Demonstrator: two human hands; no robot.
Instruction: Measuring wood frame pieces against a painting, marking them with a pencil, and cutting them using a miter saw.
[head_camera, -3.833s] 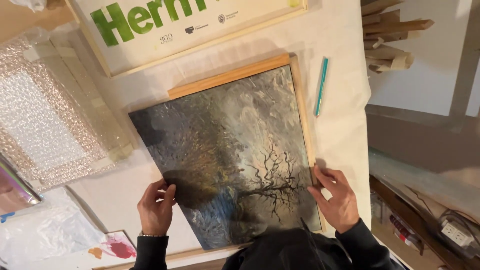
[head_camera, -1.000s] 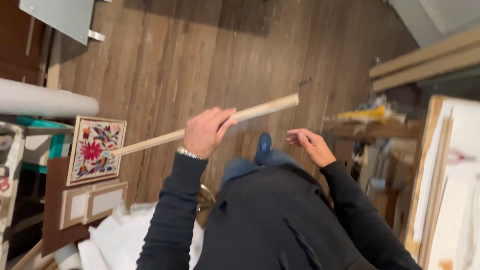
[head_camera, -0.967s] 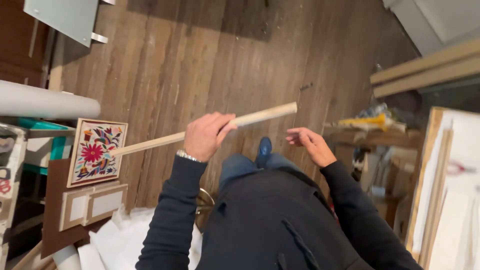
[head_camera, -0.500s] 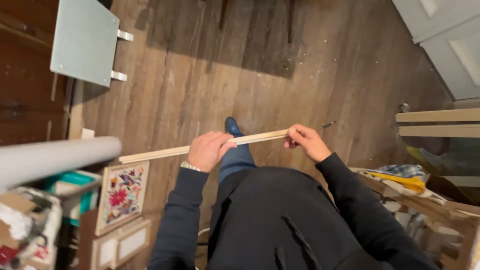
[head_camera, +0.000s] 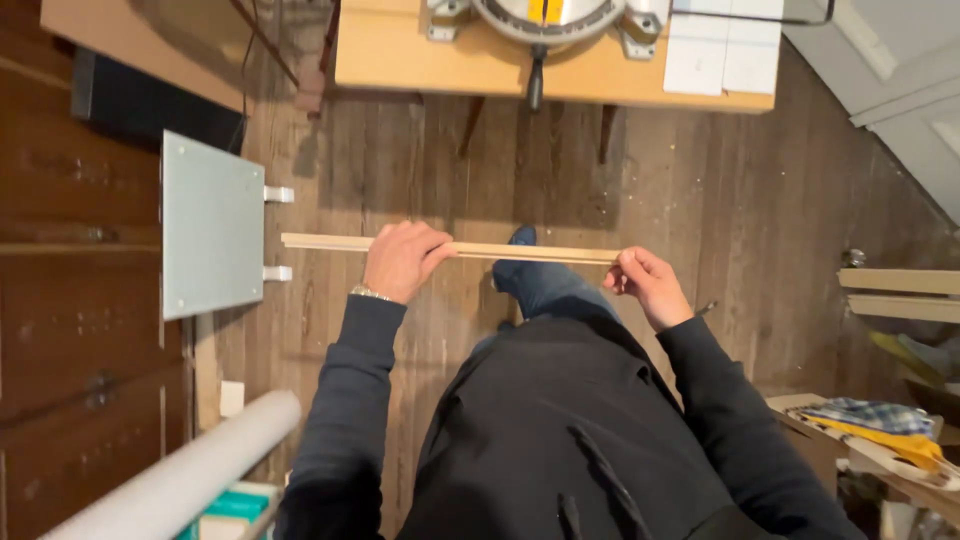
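The dark, worn wooden plank floor (head_camera: 700, 200) fills most of the view. Along the top edge stands a pale wooden workbench (head_camera: 400, 60) carrying a grey and yellow mitre saw (head_camera: 545, 15), which was out of sight half a second ago; the view has swung up towards it, and the person's dark-trousered leg and blue shoe (head_camera: 520, 238) step that way. At the left, a pale grey-green flat panel (head_camera: 212, 225) juts from dark wooden cabinets, and a white rolled tube (head_camera: 180, 480) crosses the lower left corner.

The long, thin strip of pale wood moulding (head_camera: 520, 251) hangs level in front of the body, above the floor and well short of the bench. A second ago it slanted upward with only one hand on it; now both carry it. The left hand (head_camera: 402, 260) is wrapped firmly over it near the middle. The right hand (head_camera: 645, 285) pinches its right end with the fingertips, though the end itself is probably hidden behind them.
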